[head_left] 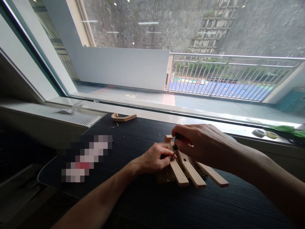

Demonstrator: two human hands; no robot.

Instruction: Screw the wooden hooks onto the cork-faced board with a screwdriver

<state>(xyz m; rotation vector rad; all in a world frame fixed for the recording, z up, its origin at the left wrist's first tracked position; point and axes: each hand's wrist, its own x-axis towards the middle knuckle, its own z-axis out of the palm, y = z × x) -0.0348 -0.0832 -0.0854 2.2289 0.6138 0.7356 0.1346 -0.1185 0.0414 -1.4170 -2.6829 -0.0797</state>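
My right hand (196,138) is closed around the dark handle of a screwdriver (175,147), its shaft slanting down to a pale wooden hook (178,174). Beside the screwdriver's tip, the thumb and forefinger of my left hand (154,157) are pinched together over that same hook; what sits between them is hidden. Two more wooden pieces lie alongside to the right, a middle one (193,171) with a dark hole and an outer one (214,175) partly under my right hand. Beneath them is a brownish, shiny flat block or pack (164,177).
On the black table (133,203), another wooden hook (124,119) lies at the far edge near small metal screws (115,126). A blurred-out item (87,159) is at left. Tape rolls (259,132) and a green bundle (286,130) rest on the windowsill. A large window rises behind.
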